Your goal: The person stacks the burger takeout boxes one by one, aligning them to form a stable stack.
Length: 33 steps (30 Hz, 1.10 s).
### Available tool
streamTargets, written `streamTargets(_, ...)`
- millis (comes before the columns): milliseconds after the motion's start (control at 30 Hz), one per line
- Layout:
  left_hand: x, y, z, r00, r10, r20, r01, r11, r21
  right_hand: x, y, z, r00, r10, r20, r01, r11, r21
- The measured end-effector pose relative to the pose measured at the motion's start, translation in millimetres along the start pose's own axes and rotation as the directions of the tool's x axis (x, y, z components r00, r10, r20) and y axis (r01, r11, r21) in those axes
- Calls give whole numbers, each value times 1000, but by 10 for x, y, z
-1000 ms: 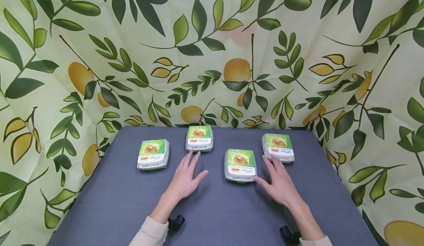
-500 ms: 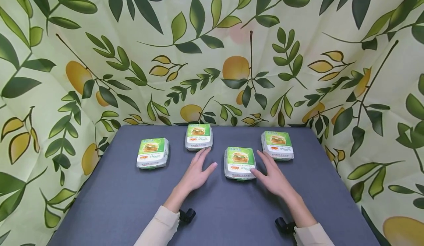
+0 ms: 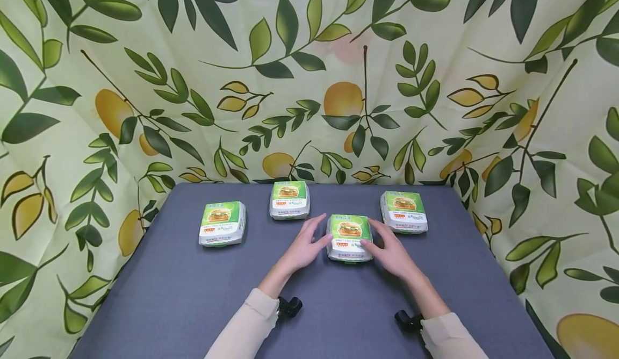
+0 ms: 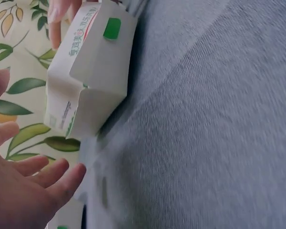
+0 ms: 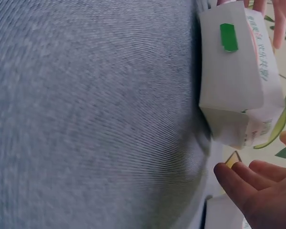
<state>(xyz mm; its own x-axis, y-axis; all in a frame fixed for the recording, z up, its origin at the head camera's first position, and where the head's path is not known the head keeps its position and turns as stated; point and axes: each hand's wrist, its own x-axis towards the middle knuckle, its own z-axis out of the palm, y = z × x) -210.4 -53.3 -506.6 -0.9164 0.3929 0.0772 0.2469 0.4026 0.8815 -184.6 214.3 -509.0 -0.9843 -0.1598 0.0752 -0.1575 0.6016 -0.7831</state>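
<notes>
Neither hand had closed on anything. The left hand [image 3: 303,249] and the right hand [image 3: 390,252] lay with fingers straight and spread, one at each side of the near burger box [image 3: 349,238]. In the head view the left thumb tip met the box's left edge and the right thumb tip reached its right edge; whether the fingers actually pressed the side walls could not be settled from that angle. The left wrist view showed the left hand [image 4: 24,186] open, its fingertips [image 4: 74,174] just short of the box [image 4: 88,71], with a narrow gap visible. The right wrist view showed the same for the right hand [image 5: 260,191]: fingers extended, close beside the box [image 5: 236,76] but apart from it.

The near burger box stood flat and closed on the grey tablecloth [image 3: 193,294], slightly right of centre and nearest the person of the four cartons (all four carried the same green-and-white burger print). A green tab marked its front wall in both wrist views.

Three further cartons stood beyond it. The left box [image 3: 222,223] sat well apart toward the table's left side. The rear box [image 3: 289,200] sat near the back edge, just beyond the left hand's fingers. The right box [image 3: 403,212] sat near the right hand's fingertips. A leaf-and-fruit patterned backdrop [image 3: 309,79] enclosed the table on three sides. Both forearms wore cream sleeves [image 3: 251,327].
</notes>
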Motion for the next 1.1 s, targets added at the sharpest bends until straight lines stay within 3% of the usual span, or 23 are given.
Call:
streamTargets(267,98,-17,72,999,-32,43,33,999,-22,84,81,43,993,102,58,-109,983,147)
streamTargets(467,147,-50,100,996,-36,76,41,997,-60,132,122,60,993,88,84,-102,978,180)
streamTargets(667,163,-83,105,994,-40,101,45,998,-43,146,103,65,991,80,107,-101,973,209)
streamTargets(1100,47,-99,76,993,-60,106,64,997,-35,81,86,140,989,70,129,-103,956,274)
